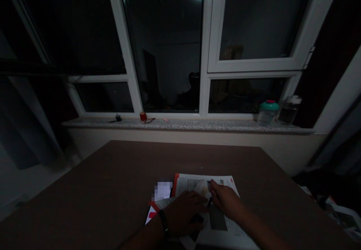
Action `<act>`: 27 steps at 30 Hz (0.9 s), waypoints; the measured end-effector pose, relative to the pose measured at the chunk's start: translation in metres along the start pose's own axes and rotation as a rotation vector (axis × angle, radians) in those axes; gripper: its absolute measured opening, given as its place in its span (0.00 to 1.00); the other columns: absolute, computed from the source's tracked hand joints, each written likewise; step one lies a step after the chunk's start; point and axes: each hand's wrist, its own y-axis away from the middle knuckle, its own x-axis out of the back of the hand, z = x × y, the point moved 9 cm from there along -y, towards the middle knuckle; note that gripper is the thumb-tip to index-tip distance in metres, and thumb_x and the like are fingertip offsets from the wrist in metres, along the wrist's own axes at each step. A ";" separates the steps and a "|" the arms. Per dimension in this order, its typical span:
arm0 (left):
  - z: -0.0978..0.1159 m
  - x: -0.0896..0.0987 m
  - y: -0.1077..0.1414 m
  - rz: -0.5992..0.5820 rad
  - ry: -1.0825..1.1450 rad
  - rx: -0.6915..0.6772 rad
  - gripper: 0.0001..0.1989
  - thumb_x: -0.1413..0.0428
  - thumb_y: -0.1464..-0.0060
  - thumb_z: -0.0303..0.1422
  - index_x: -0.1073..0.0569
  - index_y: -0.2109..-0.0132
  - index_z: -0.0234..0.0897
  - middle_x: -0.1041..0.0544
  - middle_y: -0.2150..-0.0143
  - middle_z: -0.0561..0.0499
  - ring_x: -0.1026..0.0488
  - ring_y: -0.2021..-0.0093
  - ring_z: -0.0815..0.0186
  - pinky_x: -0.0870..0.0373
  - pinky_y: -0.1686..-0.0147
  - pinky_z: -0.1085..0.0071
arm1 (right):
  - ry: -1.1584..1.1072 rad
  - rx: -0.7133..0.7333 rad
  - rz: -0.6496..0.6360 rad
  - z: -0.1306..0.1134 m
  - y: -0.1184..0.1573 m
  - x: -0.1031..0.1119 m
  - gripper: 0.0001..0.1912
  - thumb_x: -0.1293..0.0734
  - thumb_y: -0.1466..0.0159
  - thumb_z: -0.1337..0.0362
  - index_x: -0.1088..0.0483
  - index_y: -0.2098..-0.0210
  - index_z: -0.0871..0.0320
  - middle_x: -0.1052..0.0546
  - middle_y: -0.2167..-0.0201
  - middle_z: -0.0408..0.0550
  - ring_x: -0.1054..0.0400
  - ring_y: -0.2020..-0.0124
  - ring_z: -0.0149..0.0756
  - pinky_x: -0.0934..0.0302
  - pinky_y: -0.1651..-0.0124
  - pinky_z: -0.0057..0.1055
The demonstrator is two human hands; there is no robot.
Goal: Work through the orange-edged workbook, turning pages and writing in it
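An open printed booklet with red page edges lies near the front of the brown table, and one of its pages is lifted and curled in the middle. My left hand, with a dark band at the wrist, rests palm down over the left pages, its fingers and thumb apart. Just to its right, my right hand has thumb and fingers closed at the raised page. Partly under the booklet's left side is a lit phone, its screen blurred out. Dimness hides the exact fingertip contact.
The brown table reaches toward the wall under a window. Its speckled sill bears a small dark bottle, a red item with a cord, a green-lidded jar and a white-capped container. Papers lie beyond the table's right edge.
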 end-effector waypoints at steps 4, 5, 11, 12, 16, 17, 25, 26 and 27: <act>0.001 0.002 -0.002 0.002 -0.051 0.032 0.19 0.40 0.41 0.35 0.34 0.44 0.45 0.32 0.41 0.52 0.38 0.43 0.57 0.43 0.45 0.63 | -0.032 0.019 -0.005 -0.004 0.002 -0.001 0.09 0.44 0.36 0.70 0.38 0.57 0.56 0.22 0.65 0.48 0.28 0.64 0.39 0.50 0.67 0.28; 0.001 0.001 -0.002 0.000 -0.056 0.035 0.18 0.39 0.41 0.34 0.33 0.46 0.45 0.31 0.43 0.52 0.37 0.44 0.58 0.43 0.45 0.64 | -0.049 0.031 -0.018 -0.007 0.004 -0.002 0.10 0.44 0.37 0.71 0.38 0.57 0.55 0.22 0.65 0.48 0.28 0.63 0.39 0.49 0.67 0.28; 0.001 -0.001 -0.003 -0.015 -0.049 0.009 0.17 0.38 0.42 0.34 0.32 0.47 0.45 0.30 0.46 0.53 0.35 0.49 0.58 0.41 0.47 0.64 | -0.126 0.057 -0.130 -0.030 0.018 -0.009 0.10 0.43 0.38 0.71 0.37 0.58 0.55 0.22 0.65 0.47 0.27 0.63 0.38 0.48 0.66 0.27; 0.000 -0.001 -0.002 -0.010 -0.047 0.007 0.18 0.38 0.43 0.34 0.32 0.47 0.45 0.30 0.45 0.53 0.35 0.49 0.57 0.41 0.48 0.64 | -0.127 0.066 -0.129 -0.033 0.019 -0.008 0.10 0.43 0.38 0.70 0.36 0.58 0.55 0.22 0.65 0.48 0.27 0.63 0.39 0.48 0.66 0.27; -0.002 -0.003 -0.002 -0.010 -0.026 0.010 0.17 0.37 0.43 0.37 0.31 0.48 0.45 0.30 0.46 0.52 0.35 0.49 0.56 0.40 0.49 0.63 | -0.098 0.089 -0.091 -0.031 0.015 -0.005 0.11 0.43 0.39 0.71 0.37 0.58 0.55 0.21 0.65 0.49 0.26 0.63 0.39 0.47 0.66 0.27; -0.003 -0.003 -0.002 -0.008 -0.020 0.014 0.17 0.37 0.43 0.37 0.30 0.49 0.44 0.30 0.47 0.51 0.35 0.48 0.56 0.40 0.49 0.63 | -0.084 0.082 -0.078 -0.027 0.013 -0.005 0.11 0.43 0.39 0.72 0.37 0.58 0.55 0.21 0.65 0.49 0.26 0.63 0.39 0.48 0.67 0.27; -0.001 0.000 -0.003 -0.005 0.005 0.017 0.16 0.36 0.44 0.36 0.30 0.49 0.44 0.30 0.46 0.51 0.35 0.48 0.56 0.40 0.48 0.63 | -0.024 -0.017 -0.007 0.003 -0.001 0.003 0.10 0.43 0.38 0.70 0.39 0.57 0.55 0.22 0.64 0.48 0.27 0.63 0.39 0.48 0.65 0.28; -0.001 0.000 -0.002 -0.006 0.008 0.018 0.17 0.37 0.43 0.36 0.30 0.48 0.44 0.30 0.45 0.50 0.35 0.47 0.55 0.41 0.47 0.62 | -0.028 -0.021 -0.008 0.003 -0.001 0.003 0.10 0.43 0.38 0.70 0.39 0.57 0.55 0.22 0.64 0.48 0.27 0.62 0.39 0.48 0.65 0.28; -0.001 0.000 -0.002 -0.003 0.009 0.023 0.18 0.38 0.43 0.36 0.31 0.47 0.44 0.31 0.44 0.50 0.36 0.46 0.54 0.41 0.46 0.61 | -0.032 -0.023 -0.007 0.004 0.000 0.003 0.10 0.43 0.38 0.70 0.39 0.57 0.55 0.22 0.64 0.48 0.27 0.61 0.39 0.47 0.64 0.28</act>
